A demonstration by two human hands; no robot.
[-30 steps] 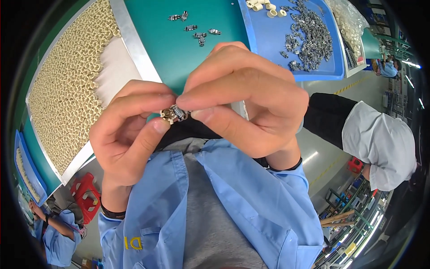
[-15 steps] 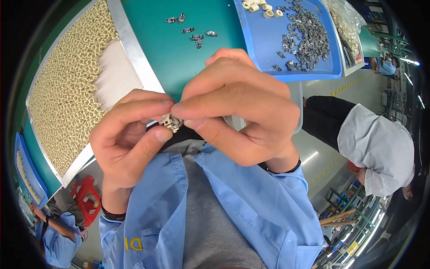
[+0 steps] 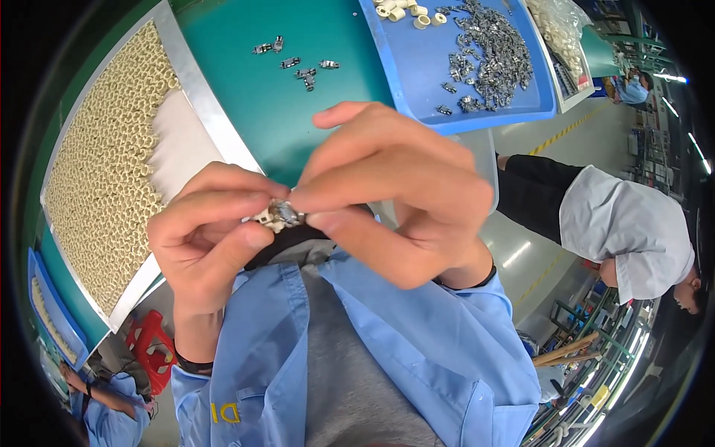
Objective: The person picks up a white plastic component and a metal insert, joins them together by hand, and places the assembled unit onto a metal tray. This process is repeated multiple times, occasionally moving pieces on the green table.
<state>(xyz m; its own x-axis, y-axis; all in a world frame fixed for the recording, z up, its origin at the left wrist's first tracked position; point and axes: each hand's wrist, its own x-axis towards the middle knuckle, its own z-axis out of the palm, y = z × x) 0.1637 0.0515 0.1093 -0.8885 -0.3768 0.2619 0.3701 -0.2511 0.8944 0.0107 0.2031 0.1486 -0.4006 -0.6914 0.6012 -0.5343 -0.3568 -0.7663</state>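
Close in front of my chest, my left hand (image 3: 216,231) pinches a small cream plastic part (image 3: 266,217) between thumb and forefinger. My right hand (image 3: 402,197) meets it from the other side, its thumb and forefinger closed on a small dark metal piece (image 3: 287,214) that sits against the cream part. Whether the two are fully joined I cannot tell, as fingertips cover the edges. Beyond my hands, several similar metal pieces (image 3: 306,75) lie loose on the green table (image 3: 231,45).
On the left, a metal-edged tray (image 3: 195,67) holds rows of cream parts (image 3: 104,164). A blue tray (image 3: 391,71) at the back right contains heaped metal pieces (image 3: 495,59) and cream cylinders (image 3: 422,21). A person in a pale shirt (image 3: 625,231) stands to the right; a red stool (image 3: 153,350) is at lower left.
Both hands have dropped slightly, and the held pieces have turned so the metal one shows more. The table and trays have shifted a little left and up in view.
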